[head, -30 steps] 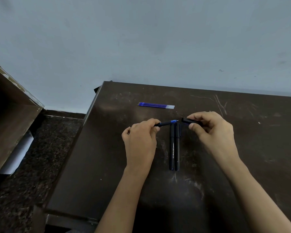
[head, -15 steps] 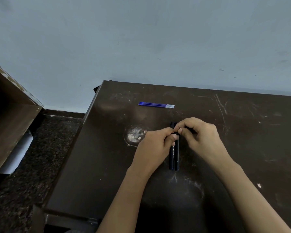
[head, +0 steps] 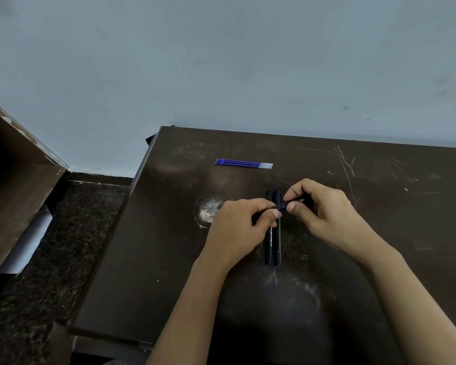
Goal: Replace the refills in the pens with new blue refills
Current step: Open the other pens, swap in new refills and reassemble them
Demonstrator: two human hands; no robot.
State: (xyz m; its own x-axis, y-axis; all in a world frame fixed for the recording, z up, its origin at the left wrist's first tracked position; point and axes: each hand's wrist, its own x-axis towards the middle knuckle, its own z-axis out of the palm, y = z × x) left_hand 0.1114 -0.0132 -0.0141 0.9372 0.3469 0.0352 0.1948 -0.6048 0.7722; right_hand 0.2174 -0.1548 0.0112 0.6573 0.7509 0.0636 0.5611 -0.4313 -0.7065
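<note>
My left hand (head: 241,227) pinches one end of a black pen (head: 281,206) and my right hand (head: 319,209) pinches its other part. The two pieces meet between my thumbs, just above the table. Under my hands two more black pens (head: 273,246) lie side by side, pointing away from me. A small bundle of blue refills (head: 244,163) lies across the dark brown table (head: 379,233) further back, apart from both hands.
The table's left edge (head: 132,191) drops to a dark speckled floor (head: 58,246). A brown wooden cabinet (head: 13,185) stands at the far left, with a white sheet (head: 27,241) leaning below it. A pale wall runs behind the table.
A second ago my hands held the pen body with its blue tip and the other piece apart. They have since come together, joined the pieces, and drifted slightly toward me.
</note>
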